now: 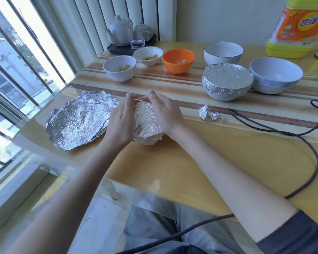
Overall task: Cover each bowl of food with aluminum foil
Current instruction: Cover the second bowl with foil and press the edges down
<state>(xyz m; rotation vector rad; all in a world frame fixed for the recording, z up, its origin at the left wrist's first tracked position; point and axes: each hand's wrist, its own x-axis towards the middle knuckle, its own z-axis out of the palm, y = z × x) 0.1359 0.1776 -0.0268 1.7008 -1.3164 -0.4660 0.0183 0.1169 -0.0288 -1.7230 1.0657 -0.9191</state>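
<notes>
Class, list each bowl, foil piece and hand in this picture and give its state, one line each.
Bowl in hands: foil-wrapped.
Left hand: pressing foil.
Right hand: pressing foil.
Large covered bowl: foil on.
Orange bowl: uncovered.
Two small white bowls: uncovered, food inside.
Two large white bowls: uncovered.
Foil sheets: lying flat, crinkled.
Foil scrap: crumpled.

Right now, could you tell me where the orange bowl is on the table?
In the head view, the orange bowl stands in the far row, between a small white bowl and a dark-rimmed white bowl.
</notes>
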